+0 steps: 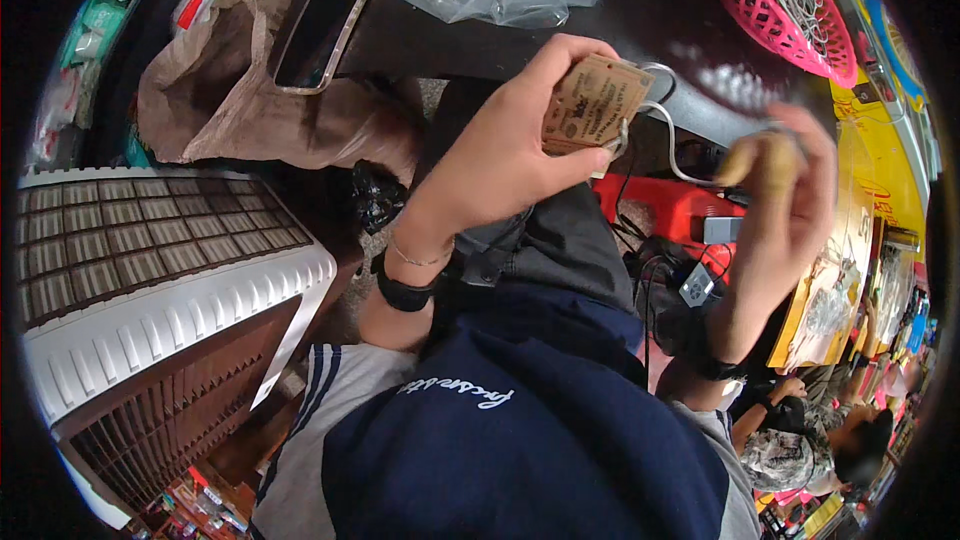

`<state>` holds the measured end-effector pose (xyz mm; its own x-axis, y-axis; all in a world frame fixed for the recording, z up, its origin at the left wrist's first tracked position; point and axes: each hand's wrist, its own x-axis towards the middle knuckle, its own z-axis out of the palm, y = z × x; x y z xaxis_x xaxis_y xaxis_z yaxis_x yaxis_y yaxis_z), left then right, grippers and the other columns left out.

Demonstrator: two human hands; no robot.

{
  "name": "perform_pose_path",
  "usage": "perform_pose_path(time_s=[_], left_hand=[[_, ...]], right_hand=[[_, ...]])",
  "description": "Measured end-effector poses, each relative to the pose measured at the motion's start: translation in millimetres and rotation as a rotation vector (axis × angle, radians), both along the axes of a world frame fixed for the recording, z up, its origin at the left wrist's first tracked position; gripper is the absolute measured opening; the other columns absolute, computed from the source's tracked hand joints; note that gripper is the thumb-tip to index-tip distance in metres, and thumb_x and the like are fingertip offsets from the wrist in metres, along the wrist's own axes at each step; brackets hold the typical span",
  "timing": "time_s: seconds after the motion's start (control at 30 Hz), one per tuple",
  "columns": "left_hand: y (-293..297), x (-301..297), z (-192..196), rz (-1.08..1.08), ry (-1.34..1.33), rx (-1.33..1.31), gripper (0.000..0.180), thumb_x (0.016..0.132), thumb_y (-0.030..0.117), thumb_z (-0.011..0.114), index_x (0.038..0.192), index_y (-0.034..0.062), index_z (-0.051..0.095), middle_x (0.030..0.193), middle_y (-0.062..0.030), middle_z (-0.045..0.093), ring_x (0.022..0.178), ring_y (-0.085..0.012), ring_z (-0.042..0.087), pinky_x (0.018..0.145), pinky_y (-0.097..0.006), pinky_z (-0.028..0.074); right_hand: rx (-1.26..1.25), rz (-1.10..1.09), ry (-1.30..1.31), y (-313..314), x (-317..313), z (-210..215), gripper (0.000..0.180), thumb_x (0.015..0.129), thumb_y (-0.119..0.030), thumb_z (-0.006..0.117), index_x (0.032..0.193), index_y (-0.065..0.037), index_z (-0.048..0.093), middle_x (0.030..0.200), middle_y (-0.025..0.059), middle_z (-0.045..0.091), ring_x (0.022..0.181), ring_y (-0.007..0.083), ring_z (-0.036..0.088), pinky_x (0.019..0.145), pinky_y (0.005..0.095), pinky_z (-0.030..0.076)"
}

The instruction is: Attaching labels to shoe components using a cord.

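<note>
Snugly, the brown tags (pixel 595 105) sit in the left hand (pixel 510 145), which is closed on them. Off to their right, white string (pixel 671 145) bends toward the right hand (pixel 792 180), too blurry to tell if it holds anything.

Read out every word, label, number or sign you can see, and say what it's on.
I won't copy wording, but here's where it stands:
Brown card tags in the left hand: dark print, smallest lines too small to read.
Navy shirt: white script across the front.
Yellow sheet at far right: lettering too blurred to read.
</note>
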<state>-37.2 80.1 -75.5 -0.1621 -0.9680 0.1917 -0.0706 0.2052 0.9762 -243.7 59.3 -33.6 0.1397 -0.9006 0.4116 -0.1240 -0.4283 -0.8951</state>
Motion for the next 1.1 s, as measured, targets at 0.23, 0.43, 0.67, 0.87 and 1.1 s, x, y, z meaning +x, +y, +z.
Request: perform_pose_path(time_s=[0.23,0.43,0.67,0.87,1.1], left_hand=[[3.1,-17.2,5.7,0.068,-0.021,-0.127,0.059,0.073,-0.002,0.072,0.123,0.0052,0.043,0.114,-0.0035,0.053,0.107,-0.0107,0.052,0.092,-0.026,0.044],[6.9,-25.6,6.8,0.113,-0.09,-0.193,0.056,0.072,-0.005,0.07,0.121,0.0047,0.044,0.111,-0.0061,0.054,0.107,-0.0127,0.053,0.091,-0.027,0.044],[8.5,-33.8,10.6,0.171,-0.142,-0.362,0.055,0.069,-0.011,0.065,0.119,0.0039,0.047,0.106,-0.012,0.052,0.101,-0.025,0.056,0.088,-0.031,0.044],[8.1,-32.3,12.7,0.149,-0.242,-0.389,0.053,0.068,-0.012,0.064,0.117,0.0033,0.049,0.107,-0.0116,0.052,0.099,-0.0272,0.056,0.086,-0.032,0.045],[6.3,-26.7,13.1,0.105,-0.202,-0.418,0.051,0.07,-0.013,0.061,0.117,0.0037,0.049,0.109,-0.0124,0.053,0.101,-0.0281,0.056,0.086,-0.033,0.045]], right_hand=[[0.034,-0.017,0.191,6.8,22.3,-6.3,0.014,0.091,-0.001,0.056,0.104,0.002,0.056,0.083,0.0085,0.066,0.077,0.0077,0.06,0.072,0.0215,0.047],[-0.131,-0.098,0.357,2.5,21.5,-11.0,0.015,0.086,0.0,0.059,0.1,0.001,0.057,0.083,0.0095,0.067,0.072,0.012,0.064,0.068,0.0244,0.049],[-0.139,-0.17,0.46,7.3,23.1,-5.5,0.016,0.084,0.0,0.061,0.1,0.001,0.057,0.082,0.0112,0.066,0.071,0.014,0.064,0.067,0.0256,0.05],[-0.117,-0.167,0.481,7.3,22.5,-0.3,0.016,0.084,0.002,0.059,0.1,0.002,0.056,0.082,0.0104,0.065,0.072,0.0132,0.064,0.068,0.0245,0.049],[0.073,0.019,0.118,5.1,15.9,-8.1,0.019,0.087,0.005,0.054,0.106,0.004,0.053,0.083,0.0073,0.065,0.079,0.0074,0.059,0.071,0.0203,0.045]])
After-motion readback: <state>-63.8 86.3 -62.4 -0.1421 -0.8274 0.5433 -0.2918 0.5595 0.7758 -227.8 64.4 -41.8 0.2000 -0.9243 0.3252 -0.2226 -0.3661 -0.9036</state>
